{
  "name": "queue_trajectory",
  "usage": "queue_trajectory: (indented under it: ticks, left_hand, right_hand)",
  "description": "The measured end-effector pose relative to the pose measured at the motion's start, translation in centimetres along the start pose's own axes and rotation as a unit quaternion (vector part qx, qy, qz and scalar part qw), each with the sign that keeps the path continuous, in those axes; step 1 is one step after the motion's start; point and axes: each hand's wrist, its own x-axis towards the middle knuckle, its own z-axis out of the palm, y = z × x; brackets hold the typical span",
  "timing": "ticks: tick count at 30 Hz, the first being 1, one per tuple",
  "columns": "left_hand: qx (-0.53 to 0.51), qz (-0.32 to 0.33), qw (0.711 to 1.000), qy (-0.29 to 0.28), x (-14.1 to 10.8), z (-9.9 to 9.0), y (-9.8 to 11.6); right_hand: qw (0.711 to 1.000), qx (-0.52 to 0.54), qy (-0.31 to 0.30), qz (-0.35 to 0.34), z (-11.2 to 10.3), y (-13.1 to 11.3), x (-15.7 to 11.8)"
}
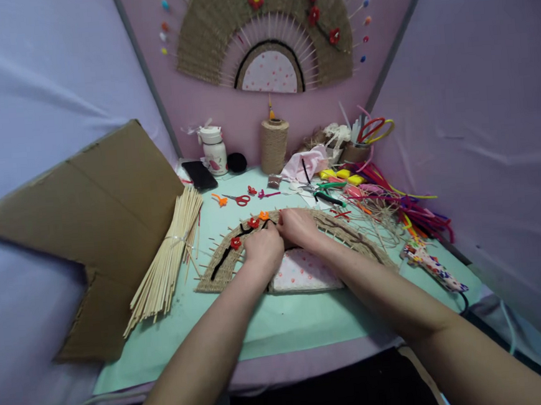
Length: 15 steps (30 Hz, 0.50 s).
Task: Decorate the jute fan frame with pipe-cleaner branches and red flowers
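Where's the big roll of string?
In the head view, the string roll stands on the table, at the back middle, left of the pink cloth.

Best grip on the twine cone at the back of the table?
I'd wrap the middle of the twine cone, coming from the front-left. It stands upright with a broad, roughly cylindrical body. The pink cloth crowds its lower right, while the black round object leaves a gap on the left. From above looks worse: an orange item shows right at its top.
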Motion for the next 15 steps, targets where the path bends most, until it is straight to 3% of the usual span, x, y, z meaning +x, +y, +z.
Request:
queue_trajectory:
  ticks: [3,5,6,8,12,15]
  left_hand:
    - [-0.064,0.012,0.991,0.117,-0.1,-0.5,-0.9]
    - [-0.15,0.018,0.968,0.198,0.2,-0.7,-1.5]
    - [-0.211,0.018,0.954,0.21,0.5,-0.8,-1.8]
    - [-0.355,0.016,0.919,0.168,1.0,-0.9,-2.0]
    - [-0.568,-0.012,0.823,0.014,1.5,-0.5,-1.6]
    - [-0.644,-0.046,0.763,-0.019,1.2,-0.3,-1.1]
  right_hand:
    - [0.999,-0.004,0.031,-0.002,-0.4,0.8,-0.9]
    - [0.997,0.001,0.074,-0.012,-0.7,1.2,-1.9]
    - [0.995,0.007,0.097,-0.022,-0.8,1.4,-2.5]
    - [0.989,0.018,0.136,-0.047,-1.0,1.6,-3.7]
    - [0.978,0.044,0.181,-0.089,-1.1,2.2,-5.7]
    - [0.961,0.113,0.217,-0.129,-0.9,3.1,-6.6]
